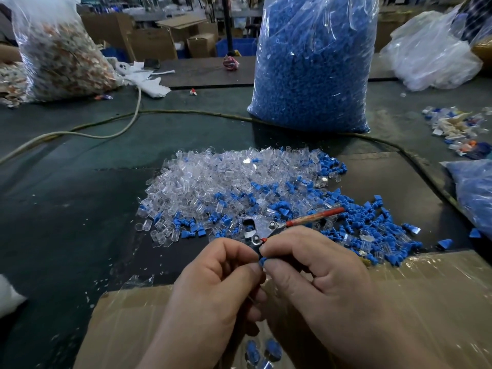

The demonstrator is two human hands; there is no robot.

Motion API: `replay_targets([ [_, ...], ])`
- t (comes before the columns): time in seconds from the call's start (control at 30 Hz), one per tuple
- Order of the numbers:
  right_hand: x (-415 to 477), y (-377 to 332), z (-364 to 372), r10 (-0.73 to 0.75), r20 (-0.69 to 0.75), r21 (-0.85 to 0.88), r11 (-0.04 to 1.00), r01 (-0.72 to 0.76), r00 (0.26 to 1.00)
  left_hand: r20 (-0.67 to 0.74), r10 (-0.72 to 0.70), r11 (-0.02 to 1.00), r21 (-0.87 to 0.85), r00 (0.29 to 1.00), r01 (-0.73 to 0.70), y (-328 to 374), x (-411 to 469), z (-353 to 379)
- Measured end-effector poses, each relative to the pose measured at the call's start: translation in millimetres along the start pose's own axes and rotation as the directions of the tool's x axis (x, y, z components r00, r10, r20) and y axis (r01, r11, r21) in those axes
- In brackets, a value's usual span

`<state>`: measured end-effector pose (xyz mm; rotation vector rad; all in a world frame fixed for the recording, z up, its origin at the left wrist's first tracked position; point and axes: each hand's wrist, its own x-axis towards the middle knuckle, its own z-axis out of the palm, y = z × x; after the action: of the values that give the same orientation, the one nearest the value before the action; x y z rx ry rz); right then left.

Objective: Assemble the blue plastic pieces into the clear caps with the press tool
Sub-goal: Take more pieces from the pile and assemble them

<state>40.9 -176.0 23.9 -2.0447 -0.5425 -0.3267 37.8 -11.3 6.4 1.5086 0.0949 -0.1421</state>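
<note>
A heap of clear caps (213,179) mixed with loose blue pieces (372,222) lies on the dark table in front of me. The press tool (269,227), metal with a red handle (316,216), sits just past my fingers. My left hand (213,278) and my right hand (316,272) meet over the box edge, fingertips pinched together on one small blue piece (262,261). Whether a clear cap is between the fingers is hidden. The tool's lower end disappears behind my right fingers.
A tall bag of blue pieces (314,62) stands behind the heap. A taped cardboard box (426,302) lies under my hands, with assembled parts (262,350) inside. A cable (106,123) crosses the table. More bags stand at left (58,49) and right (474,193).
</note>
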Motion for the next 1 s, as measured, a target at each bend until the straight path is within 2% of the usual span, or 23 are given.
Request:
replay_targets([
  [0.2, 0.0, 1.6, 1.0, -0.067, -0.008, -0.144, 0.987, 0.065, 0.998, 0.025, 0.010, 1.000, -0.026, 1.000, -0.009, -0.5, 0.5, -0.3],
  [0.3, -0.5, -0.9, -0.1, -0.151, 0.010, -0.226, 0.963, 0.149, 0.989, 0.040, 0.004, 0.996, -0.085, 0.999, 0.000, 2.3, 0.7, 0.0],
  [0.53, -1.7, 0.9, -1.8, -0.136, -0.017, -0.187, 0.974, 0.130, 0.991, 0.066, 0.008, 0.988, -0.153, 0.998, 0.002, 9.0, -1.4, 0.4],
  [0.67, -0.4, 2.2, -1.4, -0.160, 0.018, -0.188, 0.969, 0.161, 0.987, 0.078, 0.003, 0.984, -0.176, 0.997, 0.011, 9.7, -0.6, 1.0],
  [0.77, -0.2, 4.4, -3.8, -0.179, 0.110, -0.278, 0.939, 0.204, 0.978, 0.038, 0.008, 0.992, -0.126, 0.999, -0.003, 6.3, 0.2, 0.3],
  [0.83, 0.9, 11.3, -7.5, -0.104, 0.150, -0.500, 0.850, 0.167, 0.983, -0.001, -0.004, 0.994, -0.111, 1.000, 0.003, 5.8, -0.2, -0.2],
  [0.9, 4.9, 19.7, -15.0, 0.111, 0.149, -0.712, 0.702, 0.029, 0.983, -0.015, -0.007, 0.995, -0.097, 1.000, 0.005, 7.1, -0.7, -0.5],
  [0.97, 9.7, 31.0, -23.2, 0.319, 0.145, -0.791, 0.606, -0.084, 0.937, -0.014, 0.000, 0.998, -0.066, 1.000, -0.001, 7.2, -1.0, 0.0],
  [1.0, 10.9, 36.3, -26.0, 0.370, 0.153, -0.805, 0.584, -0.102, 0.916, -0.010, 0.001, 0.998, -0.056, 1.000, -0.001, 7.0, -1.0, 0.4],
])
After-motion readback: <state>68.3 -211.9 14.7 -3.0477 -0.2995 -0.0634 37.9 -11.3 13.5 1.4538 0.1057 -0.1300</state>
